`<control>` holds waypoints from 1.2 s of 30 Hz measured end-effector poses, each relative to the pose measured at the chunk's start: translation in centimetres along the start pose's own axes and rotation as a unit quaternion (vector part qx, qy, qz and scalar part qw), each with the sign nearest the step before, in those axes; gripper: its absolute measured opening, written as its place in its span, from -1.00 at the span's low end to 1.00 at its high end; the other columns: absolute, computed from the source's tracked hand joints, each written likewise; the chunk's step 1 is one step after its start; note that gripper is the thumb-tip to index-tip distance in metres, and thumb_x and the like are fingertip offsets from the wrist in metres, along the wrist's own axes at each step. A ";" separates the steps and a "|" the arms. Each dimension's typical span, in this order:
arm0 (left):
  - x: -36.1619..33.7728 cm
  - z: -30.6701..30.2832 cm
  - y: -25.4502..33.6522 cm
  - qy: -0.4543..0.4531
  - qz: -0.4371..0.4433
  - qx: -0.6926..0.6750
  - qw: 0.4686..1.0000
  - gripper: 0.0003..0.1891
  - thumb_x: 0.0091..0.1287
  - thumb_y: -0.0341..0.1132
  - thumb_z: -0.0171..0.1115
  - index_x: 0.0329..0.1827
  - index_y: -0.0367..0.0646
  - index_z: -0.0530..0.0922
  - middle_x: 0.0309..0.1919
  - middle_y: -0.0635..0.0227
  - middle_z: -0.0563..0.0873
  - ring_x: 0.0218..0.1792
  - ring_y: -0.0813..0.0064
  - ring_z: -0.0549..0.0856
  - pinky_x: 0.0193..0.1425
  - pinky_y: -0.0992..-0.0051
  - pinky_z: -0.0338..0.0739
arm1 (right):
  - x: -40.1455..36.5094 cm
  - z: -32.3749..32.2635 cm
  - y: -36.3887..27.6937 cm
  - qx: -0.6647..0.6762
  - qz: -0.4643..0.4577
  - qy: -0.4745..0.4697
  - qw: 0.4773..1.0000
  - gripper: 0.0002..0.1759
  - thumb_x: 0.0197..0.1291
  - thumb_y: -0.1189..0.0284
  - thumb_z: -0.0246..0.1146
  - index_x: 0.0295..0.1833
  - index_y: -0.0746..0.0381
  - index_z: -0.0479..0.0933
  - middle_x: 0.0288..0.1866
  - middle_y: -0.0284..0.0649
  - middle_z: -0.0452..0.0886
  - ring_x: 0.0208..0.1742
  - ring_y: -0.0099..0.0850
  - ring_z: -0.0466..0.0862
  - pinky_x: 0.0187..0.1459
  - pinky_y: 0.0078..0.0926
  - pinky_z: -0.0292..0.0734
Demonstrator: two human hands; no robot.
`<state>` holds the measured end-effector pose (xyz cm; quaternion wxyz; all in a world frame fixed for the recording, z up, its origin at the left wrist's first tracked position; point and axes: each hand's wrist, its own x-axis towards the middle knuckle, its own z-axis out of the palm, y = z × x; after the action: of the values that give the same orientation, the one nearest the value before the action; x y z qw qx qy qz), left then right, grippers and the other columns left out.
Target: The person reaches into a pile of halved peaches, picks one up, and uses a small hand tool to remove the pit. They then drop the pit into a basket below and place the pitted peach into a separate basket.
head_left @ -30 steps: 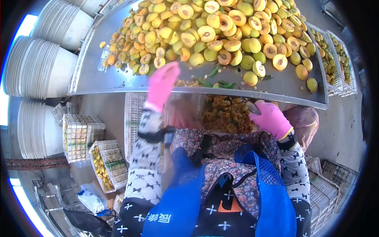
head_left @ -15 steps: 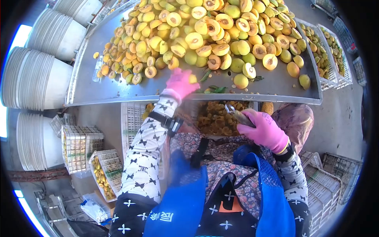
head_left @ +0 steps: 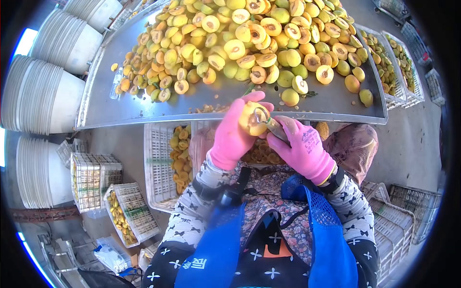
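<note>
Now my left hand (head_left: 234, 137) curls its fingers tight around a yellow fruit (head_left: 252, 119) near the table's (head_left: 144, 103) front edge, while my right hand (head_left: 303, 149) grips a metal tool (head_left: 269, 122) against it.

Sunlit steel table (head_left: 120, 103): stacked white tubs (head_left: 43, 96) stand left of it, grey concrete floor (head_left: 122, 141) lies beneath it, white slatted crates (head_left: 91, 180) sit below-left, more crates (head_left: 408, 211) below-right

Halved fruit pile (head_left: 249, 43) on metal table (head_left: 144, 103); white bucket stacks (head_left: 43, 96), crates (head_left: 93, 180) beside.

Smooth metal table (head_left: 144, 103) — white plastic crates (head_left: 161, 163)
</note>
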<state>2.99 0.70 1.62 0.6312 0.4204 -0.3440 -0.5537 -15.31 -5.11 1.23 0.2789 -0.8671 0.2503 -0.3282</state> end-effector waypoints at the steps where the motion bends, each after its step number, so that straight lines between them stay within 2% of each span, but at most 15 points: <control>1: -0.2 0.0 -0.2 0.003 -0.060 -0.142 0.988 -0.46 0.58 0.02 -0.08 0.41 -0.20 0.38 0.08 0.10 0.63 0.04 0.30 0.67 0.08 0.37 0.59 | 0.1 0.1 -0.1 -0.025 -0.015 -0.007 1.000 -0.56 0.21 0.29 0.38 0.14 0.22 0.49 -0.22 -0.06 0.67 -0.21 -0.07 0.72 -0.21 -0.15 0.62; 2: -0.4 0.4 -0.2 0.021 -0.050 -0.131 0.990 -0.43 0.59 0.05 -0.09 0.39 -0.25 0.39 0.04 0.12 0.65 0.11 0.34 0.64 0.17 0.42 0.53 | 0.1 0.1 -0.1 -0.036 -0.012 -0.020 0.999 -0.58 0.22 0.28 0.37 0.12 0.21 0.48 -0.24 -0.07 0.66 -0.23 -0.10 0.71 -0.23 -0.16 0.61; 5: -0.5 1.1 -0.1 0.065 -0.050 -0.144 0.986 -0.47 0.60 0.02 -0.07 0.30 -0.30 0.46 -0.04 0.16 0.68 0.04 0.36 0.67 0.11 0.42 0.58 | -0.1 0.1 -0.1 -0.077 -0.002 -0.062 0.995 -0.64 0.24 0.25 0.34 0.03 0.20 0.47 -0.30 -0.10 0.62 -0.28 -0.14 0.70 -0.28 -0.16 0.58; 10: -0.4 2.1 -0.7 0.135 -0.015 -0.037 0.990 -0.54 0.61 -0.04 -0.04 0.07 -0.34 0.56 -0.15 0.18 0.70 -0.13 0.39 0.72 -0.03 0.45 0.62 | -0.9 0.5 -0.5 -0.213 -0.014 -0.104 0.971 -0.71 0.24 0.25 0.31 -0.13 0.18 0.41 -0.36 -0.11 0.58 -0.35 -0.11 0.69 -0.33 -0.12 0.55; 14: -0.2 2.4 -1.4 0.164 0.114 0.158 0.967 -0.47 0.58 0.08 -0.05 -0.03 -0.30 0.60 -0.31 0.17 0.74 -0.32 0.39 0.71 -0.14 0.47 0.64 | -1.5 1.7 -0.2 -0.048 0.045 -0.131 0.989 -0.71 0.21 0.32 0.32 -0.11 0.24 0.41 -0.36 -0.05 0.58 -0.36 -0.03 0.68 -0.35 -0.12 0.54; 16: -0.2 2.9 -0.8 0.183 0.056 0.085 0.978 -0.47 0.59 0.08 -0.06 -0.06 -0.30 0.60 -0.34 0.17 0.74 -0.37 0.40 0.70 -0.19 0.46 0.64 | -1.5 1.8 -0.9 0.032 0.068 -0.126 0.989 -0.72 0.20 0.42 0.32 -0.05 0.29 0.44 -0.36 -0.06 0.56 -0.40 0.00 0.64 -0.40 -0.21 0.54; 19: 0.0 3.2 -0.4 0.203 0.005 0.012 0.979 -0.46 0.60 0.07 -0.09 -0.08 -0.30 0.61 -0.35 0.17 0.73 -0.41 0.41 0.69 -0.24 0.46 0.63 | -2.0 3.3 -0.3 0.055 -0.041 -0.053 0.996 -0.72 0.21 0.40 0.33 -0.09 0.30 0.43 -0.46 -0.12 0.57 -0.53 -0.18 0.62 -0.48 -0.31 0.51; 20: 0.0 3.3 -0.4 0.207 -0.008 -0.007 0.978 -0.46 0.60 0.07 -0.10 -0.09 -0.31 0.61 -0.35 0.18 0.73 -0.41 0.41 0.69 -0.26 0.47 0.62 | -2.1 3.2 -0.7 0.158 0.052 -0.094 0.982 -0.74 0.22 0.40 0.33 -0.11 0.30 0.44 -0.49 -0.17 0.56 -0.57 -0.26 0.60 -0.50 -0.36 0.48; 22: -0.1 3.4 0.6 0.146 -0.032 -0.060 0.987 -0.49 0.60 0.02 -0.05 -0.14 -0.32 0.62 -0.38 0.19 0.72 -0.43 0.45 0.68 -0.27 0.51 0.60 | -1.5 1.9 -1.7 0.338 0.202 -0.180 0.901 -0.77 0.22 0.40 0.31 -0.15 0.28 0.45 -0.54 -0.26 0.54 -0.62 -0.42 0.54 -0.54 -0.46 0.44; 25: 0.4 2.2 1.4 0.025 -0.047 -0.026 0.998 -0.48 0.60 0.01 -0.01 -0.23 -0.32 0.64 -0.42 0.20 0.72 -0.43 0.48 0.67 -0.28 0.53 0.58 | 0.0 -0.9 -2.6 0.515 0.344 -0.313 0.721 -0.83 0.23 0.41 0.27 -0.20 0.27 0.47 -0.57 -0.37 0.50 -0.64 -0.59 0.48 -0.57 -0.59 0.36; 29: 1.6 1.1 1.5 -0.082 -0.082 0.049 0.992 -0.45 0.59 0.02 0.01 -0.32 -0.32 0.66 -0.45 0.22 0.72 -0.43 0.48 0.67 -0.29 0.53 0.56 | 0.1 -1.6 -2.0 0.554 0.365 -0.318 0.677 -0.83 0.23 0.41 0.27 -0.22 0.28 0.47 -0.58 -0.33 0.51 -0.68 -0.55 0.46 -0.59 -0.60 0.35; 32: 1.6 0.9 0.4 -0.046 -0.080 0.035 0.995 -0.44 0.59 0.03 0.00 -0.36 -0.32 0.64 -0.49 0.24 0.70 -0.48 0.48 0.66 -0.32 0.53 0.56 | -0.3 -0.8 -1.1 0.533 0.354 -0.331 0.693 -0.83 0.24 0.42 0.26 -0.21 0.29 0.47 -0.58 -0.33 0.50 -0.66 -0.56 0.49 -0.60 -0.60 0.35; 33: 1.5 0.8 -0.1 -0.026 -0.078 0.024 0.996 -0.44 0.59 0.04 0.00 -0.36 -0.31 0.64 -0.50 0.24 0.70 -0.49 0.47 0.66 -0.34 0.52 0.57 | -0.6 -0.1 -0.9 0.475 0.358 -0.307 0.743 -0.84 0.24 0.43 0.26 -0.21 0.30 0.47 -0.58 -0.33 0.50 -0.66 -0.57 0.50 -0.60 -0.60 0.35; 35: 1.1 1.4 -1.8 0.128 -0.128 -0.137 0.974 -0.45 0.58 0.06 0.00 -0.36 -0.28 0.62 -0.51 0.23 0.69 -0.54 0.44 0.65 -0.41 0.48 0.57 | -1.3 1.7 -0.3 0.346 0.334 -0.261 0.837 -0.85 0.24 0.45 0.25 -0.21 0.31 0.47 -0.58 -0.34 0.50 -0.66 -0.57 0.51 -0.60 -0.60 0.36; 36: 1.0 1.3 -3.0 0.163 -0.101 -0.156 0.969 -0.46 0.56 0.08 0.01 -0.35 -0.25 0.60 -0.52 0.22 0.68 -0.56 0.42 0.66 -0.47 0.46 0.56 | -1.7 2.4 0.4 0.321 0.292 -0.260 0.863 -0.87 0.24 0.47 0.23 -0.20 0.31 0.47 -0.57 -0.34 0.50 -0.65 -0.56 0.51 -0.60 -0.60 0.36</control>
<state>0.78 -0.56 -0.61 0.6772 0.4338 -0.1011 -0.5857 -14.82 -3.62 -1.21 0.6796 -0.6708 0.2914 -0.0570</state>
